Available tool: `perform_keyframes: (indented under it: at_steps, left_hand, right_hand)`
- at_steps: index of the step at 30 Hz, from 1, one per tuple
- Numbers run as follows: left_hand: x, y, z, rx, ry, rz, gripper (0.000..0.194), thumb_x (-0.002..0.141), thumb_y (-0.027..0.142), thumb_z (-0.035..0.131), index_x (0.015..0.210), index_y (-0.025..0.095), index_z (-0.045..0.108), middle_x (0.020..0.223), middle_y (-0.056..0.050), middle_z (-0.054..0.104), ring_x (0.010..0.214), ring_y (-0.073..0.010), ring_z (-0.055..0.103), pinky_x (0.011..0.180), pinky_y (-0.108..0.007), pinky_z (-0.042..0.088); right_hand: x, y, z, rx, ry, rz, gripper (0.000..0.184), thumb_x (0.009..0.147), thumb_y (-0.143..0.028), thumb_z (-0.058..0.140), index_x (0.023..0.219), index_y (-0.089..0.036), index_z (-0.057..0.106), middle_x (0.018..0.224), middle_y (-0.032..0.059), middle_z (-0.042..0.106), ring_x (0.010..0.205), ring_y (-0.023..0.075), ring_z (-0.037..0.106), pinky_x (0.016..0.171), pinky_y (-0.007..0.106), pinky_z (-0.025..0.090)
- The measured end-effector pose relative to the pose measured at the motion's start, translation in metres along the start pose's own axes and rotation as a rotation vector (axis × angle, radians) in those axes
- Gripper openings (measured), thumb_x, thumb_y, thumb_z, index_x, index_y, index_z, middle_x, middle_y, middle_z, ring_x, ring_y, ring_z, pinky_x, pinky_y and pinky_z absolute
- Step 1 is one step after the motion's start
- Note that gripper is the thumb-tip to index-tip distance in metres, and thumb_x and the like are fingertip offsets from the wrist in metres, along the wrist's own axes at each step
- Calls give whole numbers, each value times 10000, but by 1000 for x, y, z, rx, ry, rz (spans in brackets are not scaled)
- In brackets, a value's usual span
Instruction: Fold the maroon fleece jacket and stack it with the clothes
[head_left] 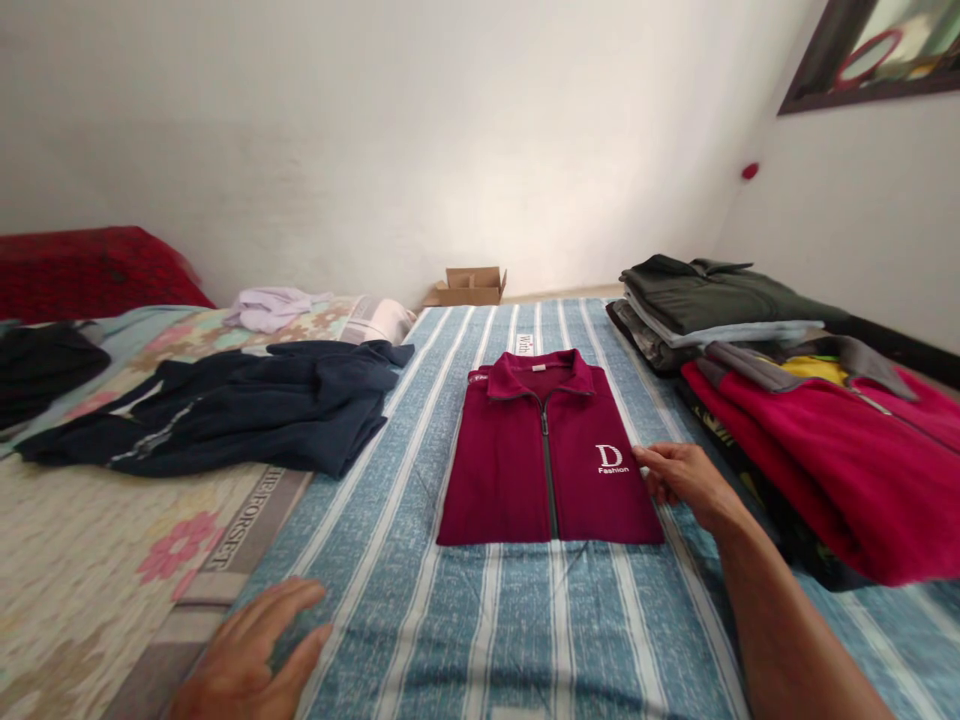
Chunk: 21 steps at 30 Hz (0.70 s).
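A maroon zip-up jacket (502, 460) lies neatly folded on a blue striped sheet (442, 610), its collar at the far end and a white "D Fashion" print on its front. At the jacket's right edge is my right hand (686, 480), thumb and fingers closed on the cloth. My left hand (259, 650) hovers low at the near left with its fingers apart and nothing in them. The jacket lies well beyond it.
On the right, folded clothes form two piles, one topped by a dark green garment (720, 295), the other by a pink-red jacket (840, 440). A navy jacket (247, 410) lies loose on the floral bedding (90, 560) at left. A cardboard box (471, 288) stands by the wall.
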<state>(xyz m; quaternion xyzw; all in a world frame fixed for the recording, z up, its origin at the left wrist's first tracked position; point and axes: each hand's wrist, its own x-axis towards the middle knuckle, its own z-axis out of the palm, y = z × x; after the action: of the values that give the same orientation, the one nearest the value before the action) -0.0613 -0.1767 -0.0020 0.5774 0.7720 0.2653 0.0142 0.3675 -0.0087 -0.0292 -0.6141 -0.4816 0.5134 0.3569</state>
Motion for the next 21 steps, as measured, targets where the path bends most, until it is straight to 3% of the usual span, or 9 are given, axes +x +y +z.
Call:
perform_keyframes:
  at_steps: [3,6,9,14,17,21]
  left_hand:
    - [10,38,5,-45,-24,-53,328,668,535,536,797,265,669,946,-38,704,936,-292,642,898,-470,487]
    - [18,77,20,-184,-157,-134,403,660,541,544,893,237,668,948,-53,706,875,-275,663,805,-399,535]
    - [25,100,40,-335,-266,-198,517,645,544,566,1015,190,632,1028,-86,691,865,-257,673,759,-344,547]
    - [36,112,61,-332,-239,-201,500,623,519,574,966,161,631,917,-102,710,908,-269,662,808,-358,523]
    - [39,110,65,-277,-213,-200,395,636,506,563,844,178,636,801,-82,710,808,-265,674,752,-354,527]
    - [40,107,67,-270,-197,-176,343,657,497,557,795,191,627,792,-72,712,780,-257,669,697,-334,519]
  right_hand:
    - [-2,0,-2,-30,-85,19,409,708,-538,613,530,-188,496,396,-12,531,318,79,434,322,187,251]
    - [-2,-1,-4,-27,-141,29,417,710,-546,615,537,-187,494,404,-16,536,319,73,434,327,184,259]
    - [-2,-3,-5,26,-164,14,405,696,-522,639,531,-180,499,410,-21,529,338,69,445,341,180,269]
    - [-1,-5,-3,128,-172,49,382,670,-487,670,537,-182,482,408,-37,503,352,74,471,340,174,272]
    - [-1,-4,-3,155,-224,89,390,699,-519,633,567,-181,489,426,-30,517,349,85,492,319,173,255]
    - [-2,-2,-5,183,-300,73,403,713,-545,615,598,-177,495,430,-31,520,349,90,501,318,173,257]
